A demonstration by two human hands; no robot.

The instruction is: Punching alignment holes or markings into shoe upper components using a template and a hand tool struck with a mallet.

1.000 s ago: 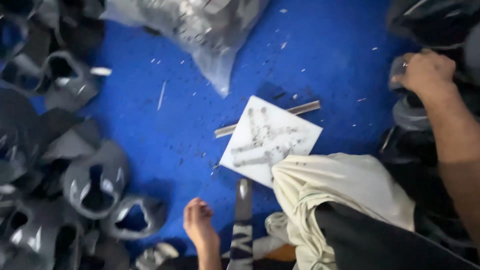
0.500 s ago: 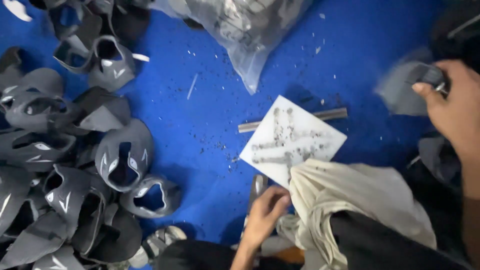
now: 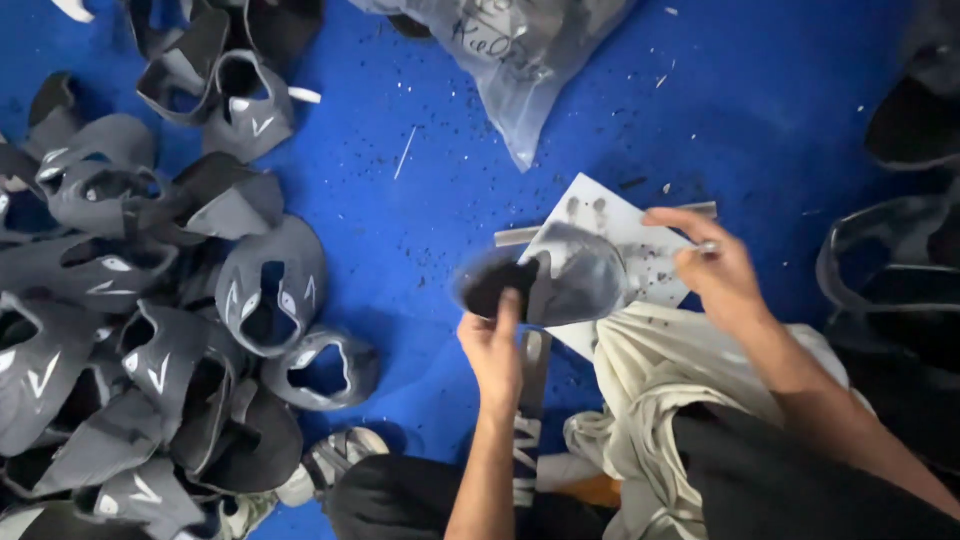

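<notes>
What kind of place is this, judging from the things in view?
Probably a small shoemaking workshop, worked on the floor: a heap of grey shoe uppers lies on a blue floor sheet, with a clear bag of parts nearby.

Shoe workshop: piled grey shoe uppers [image 3: 150,330], blue floor [image 3: 780,110].

A grey-black shoe upper [image 3: 555,280], held up above the white sheet [image 3: 640,235].

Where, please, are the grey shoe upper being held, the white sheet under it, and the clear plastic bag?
grey shoe upper [image 3: 570,280]: head view, its grey middle panel.
white sheet [image 3: 655,255]: head view, the bare part by the right hand.
clear plastic bag [image 3: 520,60]: head view, its lower middle.
</notes>
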